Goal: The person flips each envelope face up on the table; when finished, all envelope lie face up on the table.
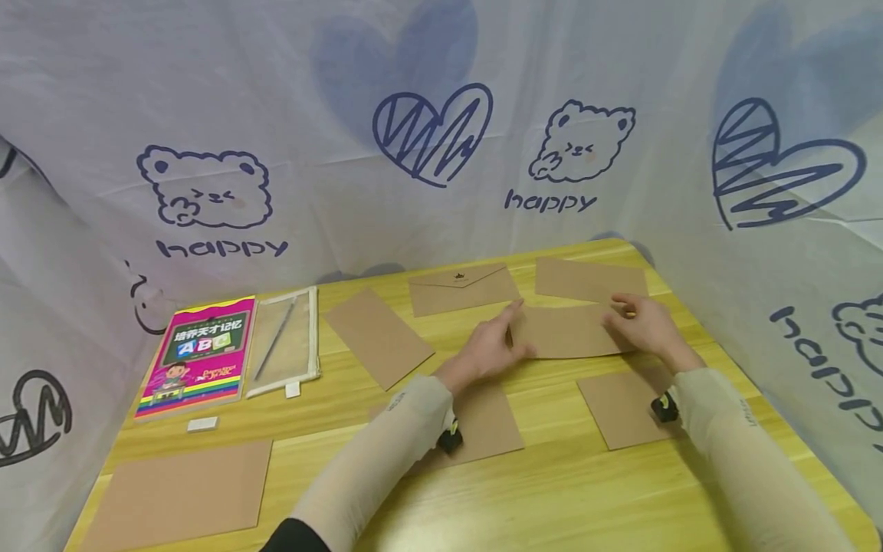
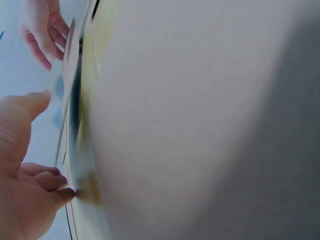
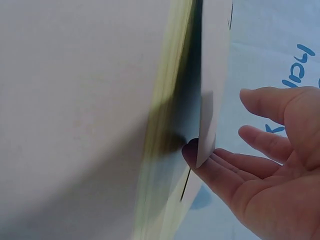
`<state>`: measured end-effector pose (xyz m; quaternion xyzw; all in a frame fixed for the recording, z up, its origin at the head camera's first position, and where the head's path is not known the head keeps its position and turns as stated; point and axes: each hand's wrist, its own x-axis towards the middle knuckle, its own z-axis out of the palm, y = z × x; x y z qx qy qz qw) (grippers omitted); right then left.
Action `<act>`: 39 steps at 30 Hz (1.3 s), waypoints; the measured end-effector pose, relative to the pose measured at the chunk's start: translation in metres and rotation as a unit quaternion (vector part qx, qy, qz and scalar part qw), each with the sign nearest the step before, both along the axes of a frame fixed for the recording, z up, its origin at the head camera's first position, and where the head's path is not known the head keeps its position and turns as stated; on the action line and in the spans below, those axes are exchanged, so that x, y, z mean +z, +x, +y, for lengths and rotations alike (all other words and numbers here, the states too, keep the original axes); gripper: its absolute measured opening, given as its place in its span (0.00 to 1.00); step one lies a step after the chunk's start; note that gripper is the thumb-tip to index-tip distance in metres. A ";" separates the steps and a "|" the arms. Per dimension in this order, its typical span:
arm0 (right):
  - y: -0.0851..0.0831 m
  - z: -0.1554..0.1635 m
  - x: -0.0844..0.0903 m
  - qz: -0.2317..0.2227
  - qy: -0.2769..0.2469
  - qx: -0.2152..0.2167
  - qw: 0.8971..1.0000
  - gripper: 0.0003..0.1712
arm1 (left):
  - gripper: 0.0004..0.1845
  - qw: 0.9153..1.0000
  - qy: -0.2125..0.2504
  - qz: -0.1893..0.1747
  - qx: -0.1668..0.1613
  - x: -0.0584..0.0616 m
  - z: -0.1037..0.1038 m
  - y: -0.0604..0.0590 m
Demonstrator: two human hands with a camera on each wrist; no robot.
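Observation:
A brown kraft paper envelope (image 1: pixel 569 331) lies between my two hands in the head view, its near edge a little raised off the table. At its left end is my left hand (image 1: pixel 486 345), index finger stretched forward and thumb apart; in the left wrist view its fingertips (image 2: pixel 62 195) are right at the envelope's edge. On the other side, my right hand (image 1: pixel 645 326) has its fingers at the right end. The right wrist view shows these fingers (image 3: pixel 215 172) under the envelope's corner (image 3: pixel 207 125), with the thumb lifted away from the paper.
More brown envelopes lie around: one with a printed flap (image 1: pixel 462 290), one at back right (image 1: pixel 586 280), a slanted one (image 1: pixel 379 337), others under the forearms and at front left (image 1: pixel 179 494). An ABC book (image 1: pixel 200 356), mesh pouch with pencil (image 1: pixel 284 337) and white eraser (image 1: pixel 202 424) are at left.

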<state>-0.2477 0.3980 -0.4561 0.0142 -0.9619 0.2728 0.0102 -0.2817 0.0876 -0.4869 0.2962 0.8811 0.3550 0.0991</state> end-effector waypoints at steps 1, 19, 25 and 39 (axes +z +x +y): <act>0.000 0.000 0.000 0.002 0.001 -0.001 1.000 0.34 | 0.47 1.000 0.014 -0.004 0.009 -0.001 0.000 0.000; -0.001 -0.004 -0.001 0.014 -0.038 -0.024 0.999 0.37 | 0.49 0.973 0.203 -0.033 0.100 -0.004 0.001 -0.001; -0.002 -0.005 0.003 0.045 -0.079 -0.045 0.995 0.37 | 0.42 0.967 0.232 -0.010 0.109 -0.006 -0.002 -0.004; -0.007 -0.017 0.010 0.021 -0.113 -0.049 0.992 0.52 | 0.24 0.952 0.303 0.025 0.046 0.009 -0.002 0.015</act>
